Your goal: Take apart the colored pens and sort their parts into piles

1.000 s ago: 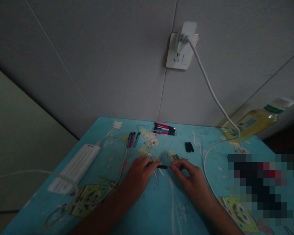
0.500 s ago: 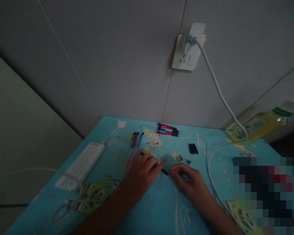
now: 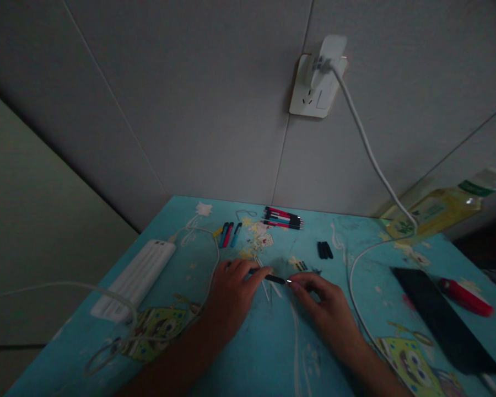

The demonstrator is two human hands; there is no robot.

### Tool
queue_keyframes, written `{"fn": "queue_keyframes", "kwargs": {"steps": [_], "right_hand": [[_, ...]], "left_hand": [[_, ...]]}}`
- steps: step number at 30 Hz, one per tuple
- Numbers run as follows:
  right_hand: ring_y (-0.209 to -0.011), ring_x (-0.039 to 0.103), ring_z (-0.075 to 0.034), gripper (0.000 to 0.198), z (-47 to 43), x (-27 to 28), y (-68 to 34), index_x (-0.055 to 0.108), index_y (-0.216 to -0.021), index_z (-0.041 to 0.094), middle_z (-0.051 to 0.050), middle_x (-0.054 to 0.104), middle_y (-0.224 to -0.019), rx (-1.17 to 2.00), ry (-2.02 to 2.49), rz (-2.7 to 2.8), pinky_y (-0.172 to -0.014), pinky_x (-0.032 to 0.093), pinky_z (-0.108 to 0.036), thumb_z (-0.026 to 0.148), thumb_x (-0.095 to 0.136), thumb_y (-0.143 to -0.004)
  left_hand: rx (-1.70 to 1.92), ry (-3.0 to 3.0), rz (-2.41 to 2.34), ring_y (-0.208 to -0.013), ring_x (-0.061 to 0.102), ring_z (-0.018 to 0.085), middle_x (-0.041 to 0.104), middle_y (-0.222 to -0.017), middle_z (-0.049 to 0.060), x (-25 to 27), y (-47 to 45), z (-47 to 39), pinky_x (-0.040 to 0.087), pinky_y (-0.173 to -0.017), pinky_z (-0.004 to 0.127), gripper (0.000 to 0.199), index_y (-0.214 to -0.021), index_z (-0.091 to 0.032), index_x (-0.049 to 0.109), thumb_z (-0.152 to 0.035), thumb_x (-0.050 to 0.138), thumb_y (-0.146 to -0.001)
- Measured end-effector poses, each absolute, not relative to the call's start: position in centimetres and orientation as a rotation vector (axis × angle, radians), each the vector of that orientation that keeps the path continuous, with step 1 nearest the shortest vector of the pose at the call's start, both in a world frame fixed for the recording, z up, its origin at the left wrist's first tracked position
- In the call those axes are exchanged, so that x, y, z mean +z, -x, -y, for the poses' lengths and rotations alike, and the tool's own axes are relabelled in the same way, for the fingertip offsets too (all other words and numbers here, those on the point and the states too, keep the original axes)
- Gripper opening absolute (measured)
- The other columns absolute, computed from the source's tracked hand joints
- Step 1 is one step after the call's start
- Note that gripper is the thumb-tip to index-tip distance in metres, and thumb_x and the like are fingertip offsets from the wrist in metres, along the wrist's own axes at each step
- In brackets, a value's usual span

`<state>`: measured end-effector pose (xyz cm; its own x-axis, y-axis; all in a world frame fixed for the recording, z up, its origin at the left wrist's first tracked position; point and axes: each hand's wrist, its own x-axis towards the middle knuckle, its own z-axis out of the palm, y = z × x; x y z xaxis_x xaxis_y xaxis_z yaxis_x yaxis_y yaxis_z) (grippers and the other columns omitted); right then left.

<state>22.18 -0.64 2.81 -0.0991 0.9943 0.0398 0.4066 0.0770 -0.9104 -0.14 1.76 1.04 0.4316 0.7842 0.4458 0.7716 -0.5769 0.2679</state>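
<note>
My left hand (image 3: pixel 233 292) is closed around a dark pen barrel (image 3: pixel 273 278), which lies nearly level and points right. At the barrel's right end sits a small silver pen tip (image 3: pixel 289 282), pinched between the thumb and finger of my right hand (image 3: pixel 324 300). Thin white pen refills (image 3: pixel 276 290) lie on the table under and beside the barrel. Just beyond my right hand are small dark parts (image 3: pixel 301 266), partly covered by its fingers. Several black grip sleeves (image 3: pixel 324 250) lie farther back.
Several assembled pens (image 3: pixel 283 219) lie near the wall, with coloured barrel pieces (image 3: pixel 230 235) to their left. A white power strip (image 3: pixel 134 281) and its cables occupy the left side. On the right are a black flat object (image 3: pixel 442 317), a red object (image 3: pixel 466 298) and a yellow liquid bottle (image 3: pixel 438 209).
The barrel has turned closer to level, and my left hand's fingers have closed farther round it. My right hand has brought the silver tip to the barrel's end.
</note>
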Motion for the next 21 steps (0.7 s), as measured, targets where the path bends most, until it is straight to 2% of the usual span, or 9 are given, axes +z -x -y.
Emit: {"fn": "queue_keyframes", "kwargs": {"steps": [7,16,21], "right_hand": [[-0.088,0.067,-0.02,0.021,0.59,3.12,-22.15,0.072,-0.1,0.022,-0.005,0.073,-0.093,0.995,1.406,1.653,-0.075,0.052,-0.028,0.038,0.059,-0.094],[-0.089,0.068,-0.021,0.02,0.68,2.54,-22.03,0.073,-0.099,0.023,-0.004,0.074,-0.094,0.955,1.403,1.666,-0.074,0.054,-0.029,0.037,0.06,-0.092],[-0.091,0.069,-0.021,0.019,0.53,2.73,-22.28,0.074,-0.099,0.025,-0.004,0.075,-0.097,0.93,1.362,1.699,-0.076,0.055,-0.029,0.036,0.059,-0.094]], "left_hand": [[0.804,-2.608,-1.469,-0.098,0.059,0.023,0.066,-0.107,0.005,0.9,0.18,-1.88,0.043,-0.085,0.041,0.036,-0.122,-0.027,0.064,-0.011,0.063,-0.091],[0.799,-2.622,-1.458,-0.092,0.059,0.022,0.066,-0.103,0.003,0.95,0.11,-1.9,0.042,-0.081,0.039,0.033,-0.121,-0.029,0.065,-0.014,0.063,-0.092],[0.661,-2.658,-1.436,-0.087,0.06,0.021,0.065,-0.096,0.003,1.03,0.14,-1.79,0.043,-0.074,0.036,0.032,-0.125,-0.03,0.062,-0.019,0.059,-0.095]]}}
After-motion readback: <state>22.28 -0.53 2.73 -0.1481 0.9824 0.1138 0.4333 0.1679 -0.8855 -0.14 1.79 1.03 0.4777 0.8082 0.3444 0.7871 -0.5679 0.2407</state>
